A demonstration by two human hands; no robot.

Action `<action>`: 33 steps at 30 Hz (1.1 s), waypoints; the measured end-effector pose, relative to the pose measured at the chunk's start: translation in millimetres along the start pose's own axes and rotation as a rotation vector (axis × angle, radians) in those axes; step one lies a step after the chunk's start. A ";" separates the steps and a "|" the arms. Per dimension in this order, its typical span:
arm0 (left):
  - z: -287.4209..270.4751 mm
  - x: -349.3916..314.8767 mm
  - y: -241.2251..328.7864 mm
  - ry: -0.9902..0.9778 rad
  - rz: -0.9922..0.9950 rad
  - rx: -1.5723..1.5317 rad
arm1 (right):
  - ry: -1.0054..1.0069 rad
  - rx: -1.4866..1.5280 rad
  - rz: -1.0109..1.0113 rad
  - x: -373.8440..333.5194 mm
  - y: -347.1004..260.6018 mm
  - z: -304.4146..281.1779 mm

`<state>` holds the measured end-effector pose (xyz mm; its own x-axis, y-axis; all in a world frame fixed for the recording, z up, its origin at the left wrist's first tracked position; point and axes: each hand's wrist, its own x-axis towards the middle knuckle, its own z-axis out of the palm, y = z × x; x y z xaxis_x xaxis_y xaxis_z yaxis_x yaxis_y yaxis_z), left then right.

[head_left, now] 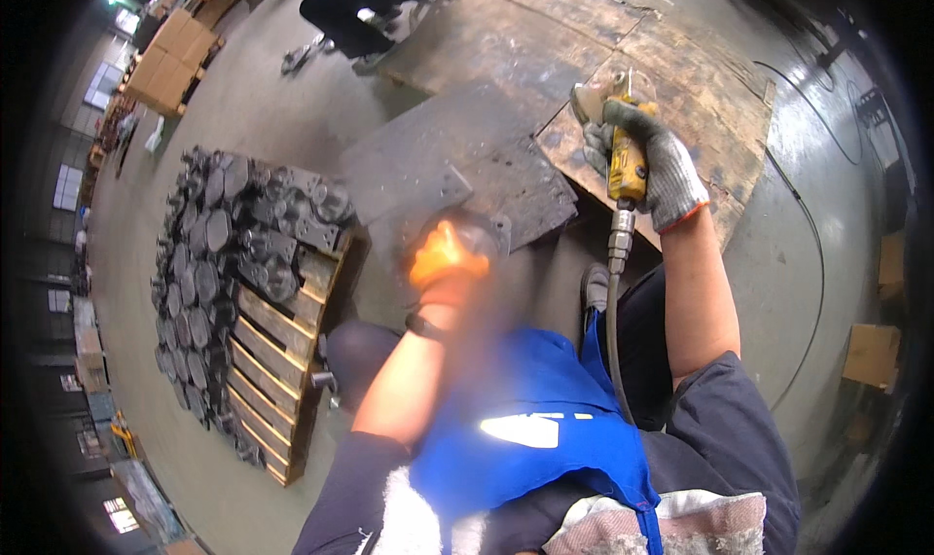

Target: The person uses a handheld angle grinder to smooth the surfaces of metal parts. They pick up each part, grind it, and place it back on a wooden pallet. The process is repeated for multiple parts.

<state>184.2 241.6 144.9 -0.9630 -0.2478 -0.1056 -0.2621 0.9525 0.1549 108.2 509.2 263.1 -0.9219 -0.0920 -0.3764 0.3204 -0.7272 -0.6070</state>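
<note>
Head view: the grey-gloved right hand grips a yellow handheld tool, its hose running back from that hand. The orange-gloved left hand is at a blurred dark part; whether gripping, I cannot tell. Beyond it lies a dark board; leftward, a pallet bearing metal parts

The orange-gloved left hand is blurred and covers much of the dark metal part beneath it, so its grip cannot be told; a hazy smear veils the left side of the blue apron. The gloved right hand hides some of the yellow pneumatic tool. Far off, a black shape is cut by the edge; small items along the left rim are indistinct
</note>
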 end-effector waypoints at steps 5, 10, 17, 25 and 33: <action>10.1 10.4 -10.2 0.130 0.103 -0.113 | 0.089 -0.007 -0.044 -11.1 -22.4 -7.3; -12.8 14.7 -2.4 -0.025 0.021 -0.317 | 0.057 0.012 -0.154 -22.0 -40.0 -22.4; -73.4 -21.0 86.5 -0.037 0.693 -0.642 | 0.064 0.034 -0.205 -37.5 -61.2 -35.3; -49.6 71.8 199.6 -0.379 0.430 -0.361 | 0.038 0.101 -0.366 -52.9 -89.0 -67.1; -53.2 171.7 272.3 -0.220 0.678 0.070 | 0.297 0.100 -0.416 -56.8 -102.2 -68.2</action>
<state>-55.8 449.0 221.2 -0.8756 0.4373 -0.2053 0.4014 0.8951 0.1943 142.6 635.1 298.8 -0.8604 0.4055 -0.3087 -0.0958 -0.7237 -0.6835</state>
